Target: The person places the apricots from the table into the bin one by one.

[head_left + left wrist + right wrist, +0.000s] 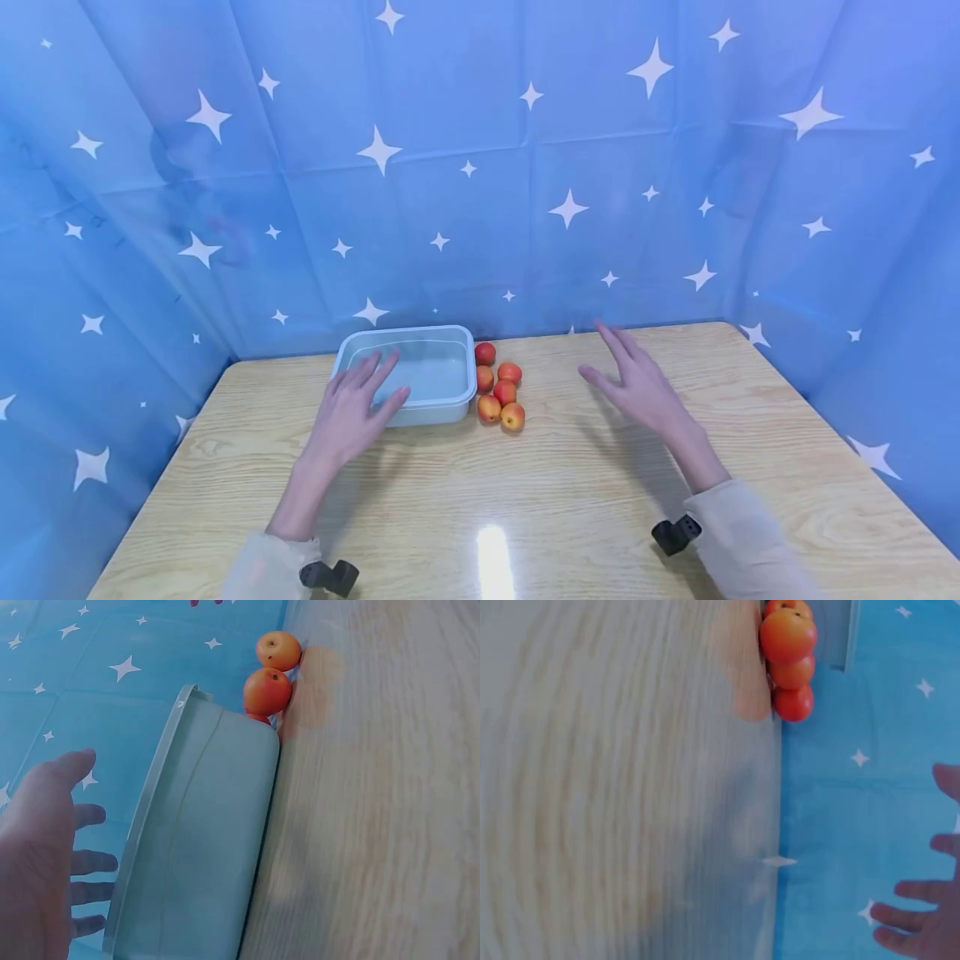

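Observation:
A pale blue rectangular plastic bin (448, 412) stands toward the back of the table, its inside bare in the head view. My left hand (351, 417) hovers over the bin's near left part, fingers spread and holding nothing. Several red and orange-yellow fruits (505, 392), like small apples or nectarines, lie clustered against the bin's right side. To the right of them my right hand (637, 388) is raised above the table with fingers extended and thumb apart. The left wrist view shows the bin's outer wall (210, 832) beside the left fingers.
The light wood-grain table (570, 500) has its back edge close to a blue curtain (480, 167) with white stars, which also hangs along both sides. A bright light reflection (495, 562) lies on the near middle of the tabletop.

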`<act>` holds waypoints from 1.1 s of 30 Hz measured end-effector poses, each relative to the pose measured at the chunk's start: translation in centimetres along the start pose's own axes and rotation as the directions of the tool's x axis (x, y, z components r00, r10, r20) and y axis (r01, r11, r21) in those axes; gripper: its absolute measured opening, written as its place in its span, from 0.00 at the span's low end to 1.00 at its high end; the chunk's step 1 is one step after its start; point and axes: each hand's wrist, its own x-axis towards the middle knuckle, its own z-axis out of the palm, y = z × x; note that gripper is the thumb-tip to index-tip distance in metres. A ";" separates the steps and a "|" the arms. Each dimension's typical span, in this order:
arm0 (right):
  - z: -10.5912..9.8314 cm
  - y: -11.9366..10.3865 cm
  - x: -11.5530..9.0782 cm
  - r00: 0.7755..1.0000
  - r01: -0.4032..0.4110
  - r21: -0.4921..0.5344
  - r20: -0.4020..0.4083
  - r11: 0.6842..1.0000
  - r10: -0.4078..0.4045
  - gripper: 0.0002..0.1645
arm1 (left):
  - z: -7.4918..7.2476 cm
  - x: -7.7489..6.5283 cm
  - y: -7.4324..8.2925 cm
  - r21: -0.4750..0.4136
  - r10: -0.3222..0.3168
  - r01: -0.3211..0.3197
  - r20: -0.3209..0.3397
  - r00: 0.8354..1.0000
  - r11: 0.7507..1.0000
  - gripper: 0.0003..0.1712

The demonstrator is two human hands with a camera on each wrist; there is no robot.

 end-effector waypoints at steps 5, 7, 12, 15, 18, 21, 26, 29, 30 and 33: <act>0.8 -0.3 0.0 1.000 -0.004 0.045 0.026 0.999 0.003 0.48 | 0.4 -0.4 0.0 -0.029 0.029 -0.031 -0.059 0.998 0.999 0.34; 1.1 -0.5 0.0 0.999 -0.003 0.070 0.036 0.998 0.001 0.48 | 0.6 -0.5 -0.1 -0.039 0.042 -0.045 -0.081 0.996 0.998 0.33; 1.9 -1.1 0.1 0.999 0.022 0.145 0.045 0.989 -0.029 0.47 | 1.1 -0.8 -0.1 -0.057 0.061 -0.066 -0.097 0.993 0.996 0.31; 2.5 -1.4 0.2 0.998 0.029 0.182 0.055 0.983 -0.039 0.47 | 1.3 -1.0 -0.1 -0.061 0.065 -0.071 -0.098 0.993 0.996 0.31; 3.0 -1.7 0.2 0.996 0.032 0.214 0.074 0.976 -0.049 0.46 | 1.6 -1.1 -0.1 -0.064 0.070 -0.076 -0.104 0.992 0.995 0.30; 3.5 -2.1 0.1 0.992 0.034 0.243 0.107 0.969 -0.061 0.45 | 1.8 -1.2 0.0 -0.062 0.076 -0.084 -0.113 0.991 0.995 0.30; 4.2 -2.9 0.1 0.983 0.023 0.273 0.170 0.962 -0.072 0.43 | 2.2 -1.4 -0.1 -0.054 0.089 -0.098 -0.139 0.986 0.994 0.29; 4.7 -3.3 0.2 0.977 0.019 0.286 0.197 0.958 -0.078 0.40 | 2.4 -1.5 -0.2 -0.057 0.098 -0.108 -0.158 0.983 0.992 0.27; 4.8 -3.5 0.2 0.976 0.021 0.287 0.203 0.958 -0.082 0.39 | 2.4 -1.5 -0.1 -0.061 0.100 -0.111 -0.163 0.982 0.992 0.27; 5.3 -3.8 0.3 0.968 0.032 0.292 0.228 0.956 -0.102 0.37 | 2.6 -1.7 -0.2 -0.070 0.109 -0.124 -0.183 0.977 0.990 0.25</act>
